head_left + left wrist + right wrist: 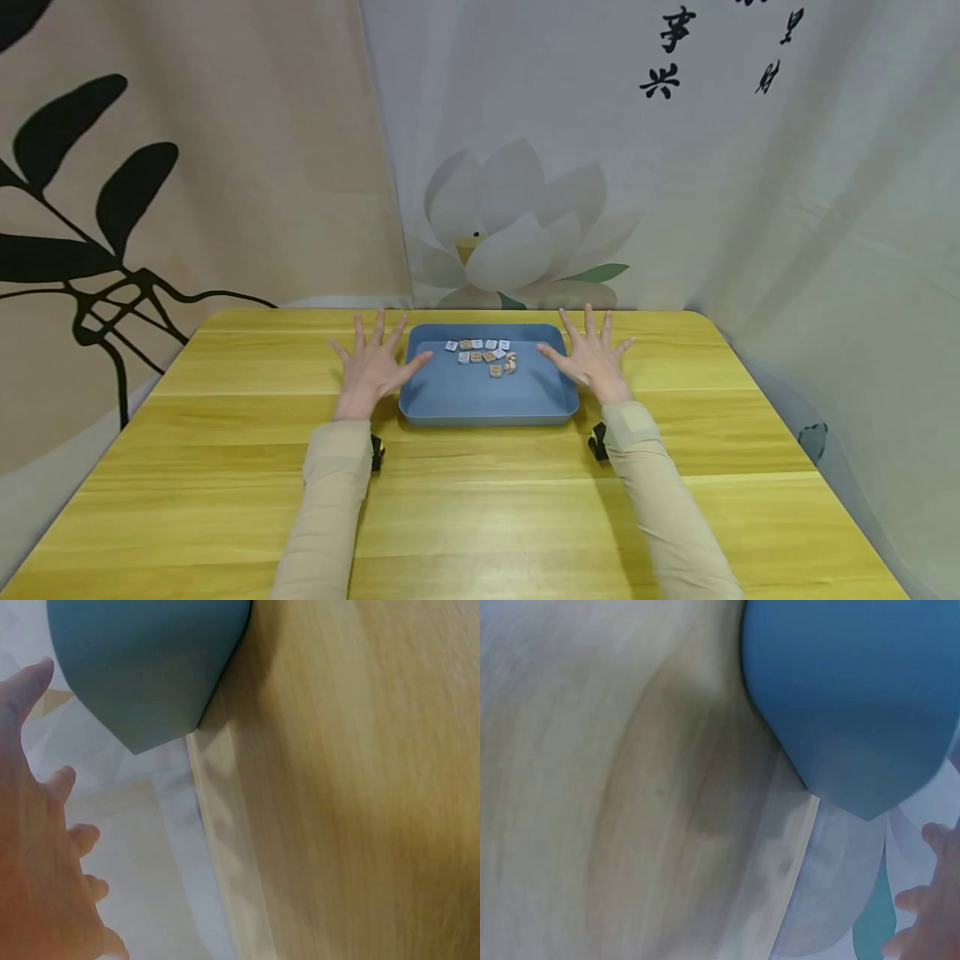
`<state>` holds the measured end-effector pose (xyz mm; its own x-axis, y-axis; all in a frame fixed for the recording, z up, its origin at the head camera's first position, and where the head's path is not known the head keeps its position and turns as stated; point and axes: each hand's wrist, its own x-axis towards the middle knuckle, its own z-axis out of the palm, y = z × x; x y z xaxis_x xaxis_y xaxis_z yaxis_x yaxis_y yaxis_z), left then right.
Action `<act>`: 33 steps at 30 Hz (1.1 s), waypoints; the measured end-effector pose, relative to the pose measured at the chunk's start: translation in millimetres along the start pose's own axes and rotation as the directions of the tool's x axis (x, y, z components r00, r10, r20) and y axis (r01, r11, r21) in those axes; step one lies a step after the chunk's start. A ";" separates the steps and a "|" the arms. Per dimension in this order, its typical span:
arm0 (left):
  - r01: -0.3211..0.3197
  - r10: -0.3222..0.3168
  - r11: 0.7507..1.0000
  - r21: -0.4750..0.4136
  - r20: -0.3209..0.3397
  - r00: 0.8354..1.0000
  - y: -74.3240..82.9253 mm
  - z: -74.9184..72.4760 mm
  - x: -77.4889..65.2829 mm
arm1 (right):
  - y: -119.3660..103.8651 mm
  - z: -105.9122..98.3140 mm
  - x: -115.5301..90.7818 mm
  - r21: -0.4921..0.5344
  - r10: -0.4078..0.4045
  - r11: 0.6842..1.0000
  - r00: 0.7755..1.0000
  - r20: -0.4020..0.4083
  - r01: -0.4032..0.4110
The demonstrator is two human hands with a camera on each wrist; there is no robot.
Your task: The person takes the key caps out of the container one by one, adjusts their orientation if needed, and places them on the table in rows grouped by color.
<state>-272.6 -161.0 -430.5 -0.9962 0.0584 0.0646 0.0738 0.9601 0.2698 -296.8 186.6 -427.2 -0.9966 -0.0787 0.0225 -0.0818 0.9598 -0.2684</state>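
A blue tray [480, 402] lies on the wooden table, with several small square tiles [476, 357] in its far half, some whitish and some tan wood. A little heap of tan pieces [511, 363] sits at the right of the tiles. My left hand [370, 367] is spread wide at the tray's left side, its thumb over the rim. On the opposite side my right hand [594, 358] spreads its fingers too, thumb over the right rim. Neither hand holds anything. In the left wrist view the left hand [45, 847] is beside the tray's outer wall [150, 675].
The wooden table [480, 517] extends around the tray, its far edge close behind it. A curtain [300, 167] with printed leaves, a lotus and black characters hangs behind. Each wrist carries a small black device [597, 442] below the sleeve cuff.
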 end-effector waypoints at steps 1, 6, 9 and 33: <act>-0.004 0.004 1.000 -0.001 0.000 1.000 0.5 0.1 -0.1 | 0.1 0.3 0.1 0.000 -0.001 1.000 1.000 0.001 0.001; -0.019 0.019 1.000 0.004 -0.010 1.000 2.0 2.6 0.5 | 0.1 2.5 0.2 0.005 -0.008 1.000 1.000 0.004 0.008; -0.020 0.020 1.000 -0.007 -0.024 1.000 2.7 4.3 1.2 | -0.8 3.8 0.1 -0.009 -0.015 1.000 1.000 0.007 0.015; -0.167 0.164 0.977 -0.136 -0.029 0.986 7.2 21.7 6.0 | -33.7 33.3 12.4 0.242 -0.460 0.861 0.888 -0.002 0.447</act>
<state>-279.1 -147.8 -449.0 -0.9688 0.2075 0.1357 0.2445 0.8907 0.3833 -306.4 144.3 -450.0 -0.8474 -0.5106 0.1455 -0.5157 0.7264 -0.4542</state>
